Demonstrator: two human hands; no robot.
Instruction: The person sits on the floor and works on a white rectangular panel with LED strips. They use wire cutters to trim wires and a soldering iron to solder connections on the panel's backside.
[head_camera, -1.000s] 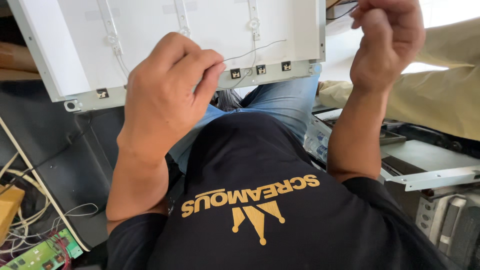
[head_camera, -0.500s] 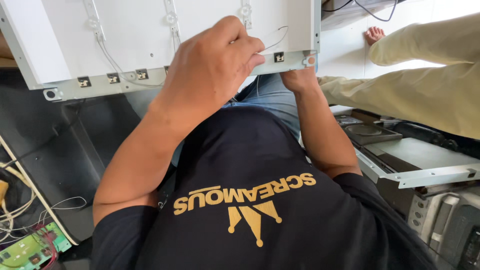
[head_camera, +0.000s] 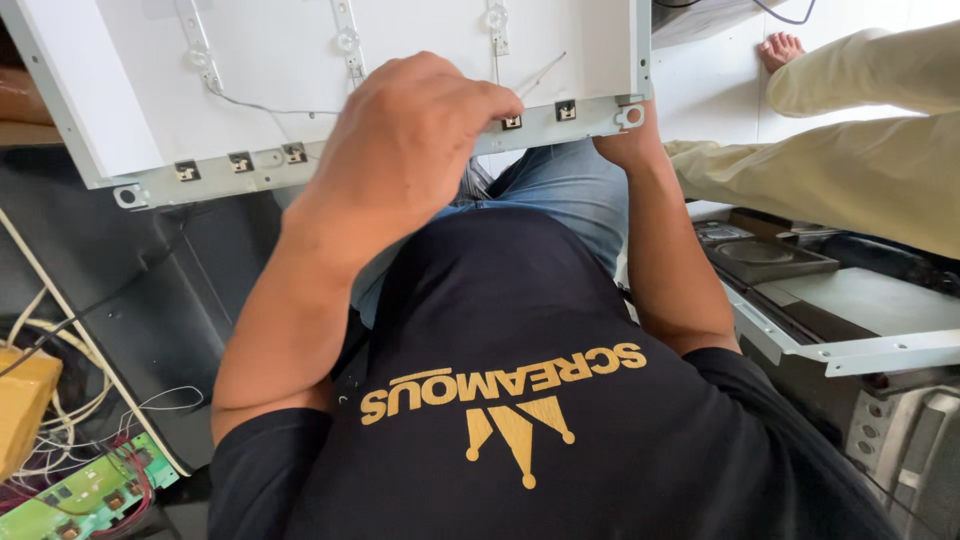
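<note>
Across our lap, the white backlight panel (head_camera: 300, 70) lies tilted, its grey metal edge nearest us. Our left hand (head_camera: 400, 150) rests on that edge, fingers (head_camera: 480, 100) curled together and pressing down by a small connector (head_camera: 512, 122), seemingly to seat it. Our right hand (head_camera: 625, 145) reaches under the panel's right corner, likely to brace it; we cannot tell how its fingers sit. A thin wire (head_camera: 270, 108) runs along the panel's LED strips.

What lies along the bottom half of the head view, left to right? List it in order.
Yellow box → green circuit board → black shirt → grey metal frame.
</note>
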